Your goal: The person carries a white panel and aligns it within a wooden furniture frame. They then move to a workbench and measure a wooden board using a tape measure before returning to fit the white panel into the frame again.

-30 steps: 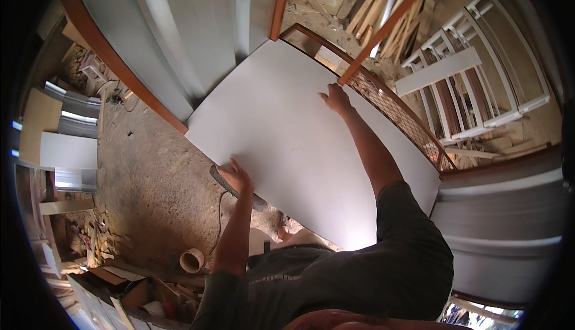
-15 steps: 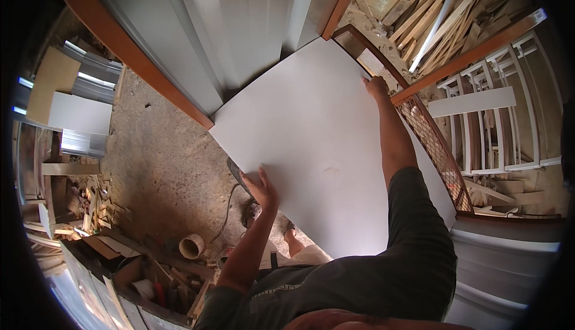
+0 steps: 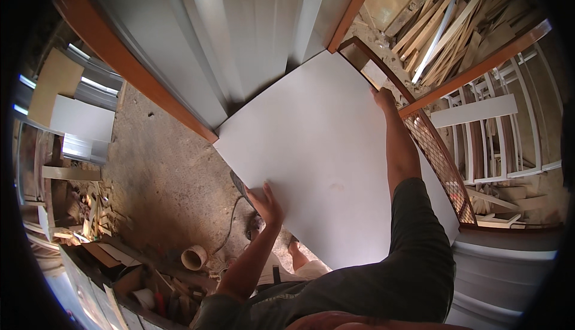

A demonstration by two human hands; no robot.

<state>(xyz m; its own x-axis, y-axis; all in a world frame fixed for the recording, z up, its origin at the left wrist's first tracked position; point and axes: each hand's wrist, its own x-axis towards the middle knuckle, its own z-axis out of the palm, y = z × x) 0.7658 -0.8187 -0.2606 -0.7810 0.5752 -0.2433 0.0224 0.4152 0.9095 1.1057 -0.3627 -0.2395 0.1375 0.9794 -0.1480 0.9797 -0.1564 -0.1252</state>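
A large white board (image 3: pixel 317 138) lies tilted in front of me, its far edge against the corrugated grey metal sheet (image 3: pixel 245 30). At the board's left edge is my left hand (image 3: pixel 268 206), thumb over the top face and fingers along the rim. The undersides of those fingers are hidden. My right hand (image 3: pixel 384 97) is farther away, closed on the right edge near the far corner. A faint brownish smudge marks the board between my arms.
Beside the board's right edge runs a brown-framed mesh panel (image 3: pixel 440 162). An orange metal beam (image 3: pixel 132 60) crosses at left. Wood offcuts (image 3: pixel 443 24) are piled far right, near white frames (image 3: pixel 503 126). A pipe piece (image 3: pixel 194 258) and a scrap bin (image 3: pixel 135 279) stand lower left.
The whole view has shifted slightly, so the board and surroundings sit lower in the picture. Both hands keep nearly the same places on the board.
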